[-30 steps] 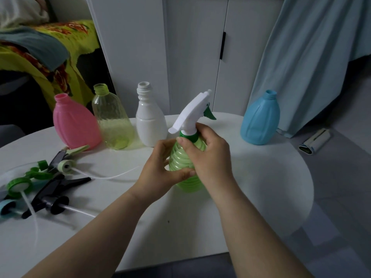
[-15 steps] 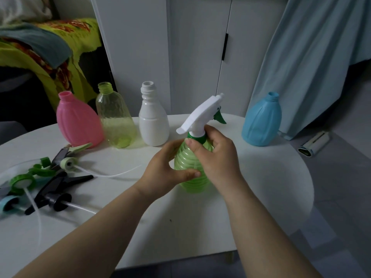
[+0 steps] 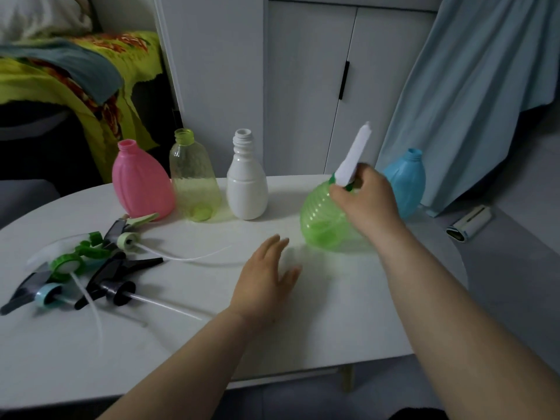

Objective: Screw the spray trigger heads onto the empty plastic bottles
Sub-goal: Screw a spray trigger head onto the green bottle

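My right hand (image 3: 368, 201) has its fingers clamped round the neck of the green bottle (image 3: 321, 219), which is tilted with its trigger head (image 3: 353, 159) on, just beside the blue bottle (image 3: 407, 183). My left hand (image 3: 263, 283) hovers over the worktop (image 3: 303, 328) with its fingers loosely apart. It's the nearer one to the loose trigger heads (image 3: 118, 268) off to its left, and the white bottle (image 3: 247, 189) is straight ahead, nothing in between.

1. A white tabletop (image 3: 318, 328) with a rounded edge fills the lower view.
2. Behind it stand white cabinet doors (image 3: 303, 86), and a black handle (image 3: 344, 80) runs upright along one door's edge.
3. A pale blue curtain (image 3: 469, 71) hangs at the right.
4. On the grey floor (image 3: 521, 283), near the curtain's hem, lies a white roller-like object (image 3: 469, 222) with a dark end.
5. Upper left — a yellow-green patterned blanket (image 3: 133, 65) drapes downward, and a grey-teal cloth (image 3: 69, 63) lies over it.
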A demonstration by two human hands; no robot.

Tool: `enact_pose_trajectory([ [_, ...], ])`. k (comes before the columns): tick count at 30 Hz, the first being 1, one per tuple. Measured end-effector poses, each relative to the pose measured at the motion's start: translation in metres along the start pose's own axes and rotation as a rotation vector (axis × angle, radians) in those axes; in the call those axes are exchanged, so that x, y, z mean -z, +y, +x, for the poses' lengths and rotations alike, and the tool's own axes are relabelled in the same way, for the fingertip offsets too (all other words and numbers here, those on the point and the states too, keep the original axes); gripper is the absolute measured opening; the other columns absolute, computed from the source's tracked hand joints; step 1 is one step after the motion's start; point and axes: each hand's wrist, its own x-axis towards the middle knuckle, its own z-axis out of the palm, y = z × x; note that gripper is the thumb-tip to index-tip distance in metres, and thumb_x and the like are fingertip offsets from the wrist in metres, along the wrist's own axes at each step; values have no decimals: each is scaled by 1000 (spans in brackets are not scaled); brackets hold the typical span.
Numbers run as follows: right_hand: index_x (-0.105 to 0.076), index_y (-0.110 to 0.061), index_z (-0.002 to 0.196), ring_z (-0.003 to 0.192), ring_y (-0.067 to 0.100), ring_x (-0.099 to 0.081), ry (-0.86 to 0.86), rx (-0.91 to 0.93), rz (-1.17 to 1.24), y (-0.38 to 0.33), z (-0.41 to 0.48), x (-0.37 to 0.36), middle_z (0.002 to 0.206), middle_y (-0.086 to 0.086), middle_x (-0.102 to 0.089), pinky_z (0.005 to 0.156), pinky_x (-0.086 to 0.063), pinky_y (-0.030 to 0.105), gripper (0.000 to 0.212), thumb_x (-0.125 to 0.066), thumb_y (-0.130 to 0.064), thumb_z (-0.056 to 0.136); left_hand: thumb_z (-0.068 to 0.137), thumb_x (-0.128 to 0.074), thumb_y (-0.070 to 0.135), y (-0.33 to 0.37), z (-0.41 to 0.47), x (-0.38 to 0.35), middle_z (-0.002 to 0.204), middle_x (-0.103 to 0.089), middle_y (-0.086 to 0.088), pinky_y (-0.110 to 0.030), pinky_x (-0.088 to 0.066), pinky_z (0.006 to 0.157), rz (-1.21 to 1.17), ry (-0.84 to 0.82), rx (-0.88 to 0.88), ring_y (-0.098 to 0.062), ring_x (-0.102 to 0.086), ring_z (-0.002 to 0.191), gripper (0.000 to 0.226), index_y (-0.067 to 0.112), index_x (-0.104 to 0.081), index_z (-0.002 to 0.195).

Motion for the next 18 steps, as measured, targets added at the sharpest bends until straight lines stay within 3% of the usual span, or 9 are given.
enact_pose_trajectory([
  [3, -58, -9, 97, 89, 24, -56, 8, -73, 47, 3, 29, 1, 92, 6, -61, 71, -37, 25, 23, -56, -13, 74, 87, -44, 32, -13, -5, -11, 150, -23, -3, -22, -5, 108, 202, -84, 32, -16, -19, 137, 54, 17, -24, 136],
  [6, -58, -9, 101, 88, 21, -54, -10, -88, 62, 14, 54, -7, 101, 10, -63, 73, -38, 25, 25, -56, -14, 76, 90, -35, 36, -17, -1, -18, 151, -20, -1, -24, 1, 109, 314, -71, 20, -13, -13, 139, 54, 16, -19, 137],
  [10, -55, -8, 107, 101, 26, -55, -42, -84, 18, 27, 78, -18, 113, 13, -61, 68, -34, 19, 28, -54, -16, 80, 89, -33, 36, -19, 1, -21, 151, -21, 0, -27, -1, 111, 356, -55, 13, -12, -13, 138, 52, 16, -23, 136],
  [18, -50, -8, 114, 106, 28, -53, -182, -58, -6, 33, 103, -29, 119, 14, -57, 83, -39, 28, 34, -54, -17, 82, 90, -28, 36, -21, 1, -25, 152, -17, 0, -29, 0, 112, 390, -66, 3, -12, -9, 139, 51, 17, -19, 137],
])
